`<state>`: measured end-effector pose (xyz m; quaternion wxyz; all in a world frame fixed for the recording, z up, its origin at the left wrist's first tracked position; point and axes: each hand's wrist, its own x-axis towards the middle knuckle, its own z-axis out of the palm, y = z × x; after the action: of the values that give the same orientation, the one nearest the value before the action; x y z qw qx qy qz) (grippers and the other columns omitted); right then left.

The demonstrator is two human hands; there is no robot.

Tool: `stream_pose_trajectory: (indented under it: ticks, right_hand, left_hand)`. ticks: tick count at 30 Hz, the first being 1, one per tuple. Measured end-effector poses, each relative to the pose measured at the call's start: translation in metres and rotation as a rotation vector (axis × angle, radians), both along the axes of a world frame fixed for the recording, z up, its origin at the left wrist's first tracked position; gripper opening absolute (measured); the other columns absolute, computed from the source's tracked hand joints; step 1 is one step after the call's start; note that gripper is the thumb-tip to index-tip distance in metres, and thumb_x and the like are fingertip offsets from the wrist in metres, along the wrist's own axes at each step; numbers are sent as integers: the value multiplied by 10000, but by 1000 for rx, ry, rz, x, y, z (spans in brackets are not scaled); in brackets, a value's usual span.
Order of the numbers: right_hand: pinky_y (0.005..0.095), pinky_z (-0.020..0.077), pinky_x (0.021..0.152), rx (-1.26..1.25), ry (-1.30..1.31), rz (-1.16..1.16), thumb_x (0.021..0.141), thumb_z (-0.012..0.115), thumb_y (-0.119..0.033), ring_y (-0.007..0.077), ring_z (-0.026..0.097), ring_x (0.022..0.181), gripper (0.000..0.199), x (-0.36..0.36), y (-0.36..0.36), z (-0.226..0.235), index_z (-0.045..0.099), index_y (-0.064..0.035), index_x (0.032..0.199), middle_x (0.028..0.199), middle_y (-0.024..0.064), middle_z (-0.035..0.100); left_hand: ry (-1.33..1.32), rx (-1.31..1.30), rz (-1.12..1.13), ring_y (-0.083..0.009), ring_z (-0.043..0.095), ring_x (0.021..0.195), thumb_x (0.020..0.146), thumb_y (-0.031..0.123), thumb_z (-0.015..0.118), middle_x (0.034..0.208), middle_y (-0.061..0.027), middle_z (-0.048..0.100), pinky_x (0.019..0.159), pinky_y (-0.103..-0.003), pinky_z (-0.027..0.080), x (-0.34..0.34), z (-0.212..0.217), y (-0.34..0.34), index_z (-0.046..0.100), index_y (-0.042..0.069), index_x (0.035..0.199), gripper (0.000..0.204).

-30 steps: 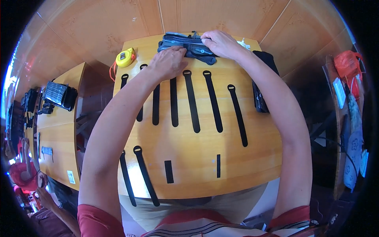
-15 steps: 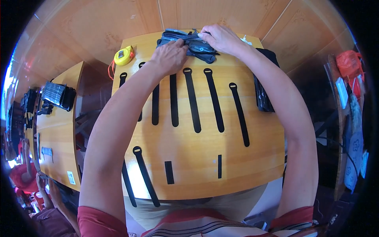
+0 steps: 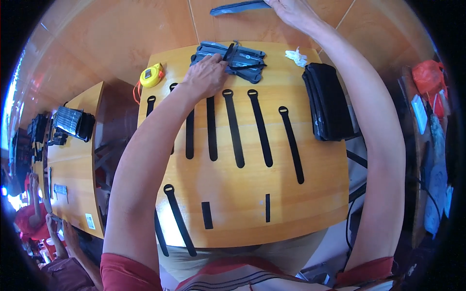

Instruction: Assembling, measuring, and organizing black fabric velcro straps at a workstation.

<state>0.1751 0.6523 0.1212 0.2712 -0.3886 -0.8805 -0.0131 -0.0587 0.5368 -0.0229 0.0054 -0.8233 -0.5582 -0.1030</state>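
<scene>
Wooden bench (image 3: 310, 194): left hand (image 3: 206, 75) pressing flat on grey pouch stack (image 3: 245, 60); right hand (image 3: 291, 10) outstretched, gripping grey pouch (image 3: 238, 7).

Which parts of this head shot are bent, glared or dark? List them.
Head view: fisheye bends the wooden table edges and floor tile lines toward the rim; black corners ring the frame. Soft glare sits on the table's near-left edge by a black strap. The left hand on the grey bundle is sharp; the right hand is stretched at the top edge, holding a grey piece.
</scene>
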Motion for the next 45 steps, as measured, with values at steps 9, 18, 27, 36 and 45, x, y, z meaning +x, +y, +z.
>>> stream_pose_trajectory:
  ticks: [9, 18, 27, 36, 45]
  right_hand:
    - [447, 534, 810, -88, 374, -16, 981, 535, -316, 377, 694, 902, 346, 27, -122, -4, 688, -19, 1070, 897, 215, 705]
    - [276, 528, 785, -616, 774, 202, 939, 641, -125, 152, 681, 926, 273, 33, -323, -15, 672, 48, 1149, 1041, 148, 716]
    - [287, 558, 852, -859, 537, 336, 853, 760, -35, 143, 642, 978, 327, 53, -435, -19, 674, 39, 1159, 1090, 91, 647]
    - [280, 583, 841, -920, 499, 432, 797, 782, 26, 148, 648, 933, 321, 48, -497, -25, 672, 71, 1095, 1065, 114, 649]
    - [300, 602, 805, -639, 630, 536, 768, 797, 28, 210, 672, 1073, 212, 41, -521, -39, 676, 66, 939, 1066, 131, 665]
  left_hand:
    - [-646, -61, 155, -323, 699, 957, 884, 401, 700, 1055, -197, 715, 871, -418, 539, 31, 83, -49, 575, -12, 1327, 618]
    - [-1695, -472, -31, -120, 662, 891, 977, 200, 650, 961, -42, 660, 744, -257, 570, 91, 123, -230, 623, 26, 1108, 220]
    - [-1837, -541, 22, -107, 661, 928, 979, 188, 647, 1074, -57, 685, 797, -258, 569, 80, 94, -375, 607, 22, 1207, 284]
    - [-1978, -589, -3, -157, 675, 932, 1001, 190, 608, 1125, -113, 667, 845, -315, 571, 76, 84, -438, 454, -23, 1379, 461]
    - [-2014, -521, -79, -153, 641, 1054, 928, 21, 676, 1202, -164, 659, 916, -313, 522, 78, 71, -465, 556, 55, 1022, 156]
